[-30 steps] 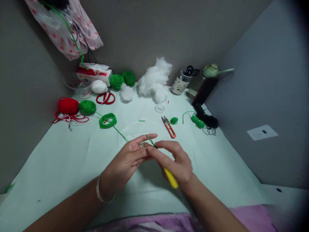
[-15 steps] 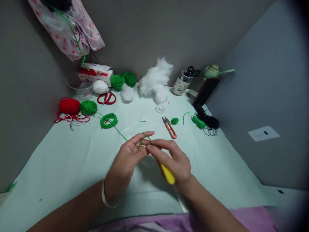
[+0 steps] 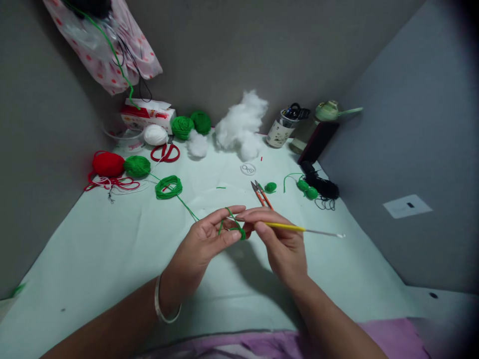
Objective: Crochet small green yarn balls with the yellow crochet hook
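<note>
My left hand [image 3: 204, 237] pinches a small piece of green crochet [image 3: 242, 233] between thumb and fingers, with green yarn [image 3: 231, 214] looped over the raised index finger. From this hand the strand runs back to a loose green yarn coil [image 3: 168, 187] on the table. My right hand [image 3: 282, 244] grips a crochet hook [image 3: 295, 227] by its yellow handle. Its bare metal end points right, away from the work; the other end lies by the left fingers, partly hidden. Thread snips [image 3: 262, 193] with orange handles lie just beyond my right hand.
Behind stand white stuffing [image 3: 239, 127], green yarn balls [image 3: 182, 127], red scissors [image 3: 165, 152] and a red yarn ball [image 3: 108, 164]. To the right are small green crocheted balls [image 3: 307, 189], black yarn [image 3: 325, 187], a cup of tools [image 3: 280, 132] and a bottle [image 3: 327, 110]. Grey walls enclose the table.
The hook has swung from pointing down towards me to lying nearly level, its metal end to the right. My right hand has turned with it, and the small green piece now shows.
</note>
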Motion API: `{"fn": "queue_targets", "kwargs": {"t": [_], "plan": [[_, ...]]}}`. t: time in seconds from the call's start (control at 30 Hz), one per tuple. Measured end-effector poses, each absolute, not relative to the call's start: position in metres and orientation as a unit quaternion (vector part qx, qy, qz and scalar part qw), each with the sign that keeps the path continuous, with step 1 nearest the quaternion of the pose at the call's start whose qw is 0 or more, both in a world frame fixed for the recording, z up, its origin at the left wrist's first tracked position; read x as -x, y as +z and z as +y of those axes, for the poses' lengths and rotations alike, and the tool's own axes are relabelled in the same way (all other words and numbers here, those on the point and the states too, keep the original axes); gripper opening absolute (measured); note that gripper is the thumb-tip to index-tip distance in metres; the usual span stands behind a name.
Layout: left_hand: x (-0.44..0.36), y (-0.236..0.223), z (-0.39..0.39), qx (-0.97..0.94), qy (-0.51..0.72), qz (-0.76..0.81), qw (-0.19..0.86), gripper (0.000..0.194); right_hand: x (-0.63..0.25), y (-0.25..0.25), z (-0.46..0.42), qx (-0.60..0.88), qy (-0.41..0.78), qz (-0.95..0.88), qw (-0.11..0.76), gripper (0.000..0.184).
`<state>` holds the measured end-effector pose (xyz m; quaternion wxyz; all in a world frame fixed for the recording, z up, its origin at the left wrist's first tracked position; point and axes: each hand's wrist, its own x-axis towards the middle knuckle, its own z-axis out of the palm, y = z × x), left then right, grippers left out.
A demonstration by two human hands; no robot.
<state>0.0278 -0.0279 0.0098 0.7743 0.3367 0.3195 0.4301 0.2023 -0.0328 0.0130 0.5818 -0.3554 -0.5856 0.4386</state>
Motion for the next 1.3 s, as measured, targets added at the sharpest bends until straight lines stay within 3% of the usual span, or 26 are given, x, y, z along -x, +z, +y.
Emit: {"fn": "queue_targets", "kwargs": {"t": [0.1, 0.2, 0.43, 1.3], "plan": [[-0.027, 0.011, -0.027, -0.345, 0.409, 0.360, 0.764, 0.036, -0.206, 0.013, -0.032, 0.333, 0.487, -0.540, 0.601, 0.018], [-0.024, 0.011, -0.025, -0.343, 0.418, 0.385, 0.748, 0.036, -0.209, 0.014, -0.035, 0.345, 0.462, -0.554, 0.600, 0.019], [-0.023, 0.009, -0.024, -0.289, 0.434, 0.352, 0.777, 0.011, -0.207, 0.014, -0.043, 0.346, 0.370, -0.621, 0.599, 0.023], [-0.025, 0.008, -0.024, -0.325, 0.432, 0.361, 0.760, 0.014, -0.207, 0.015, -0.042, 0.358, 0.356, -0.632, 0.587, 0.022]]}}
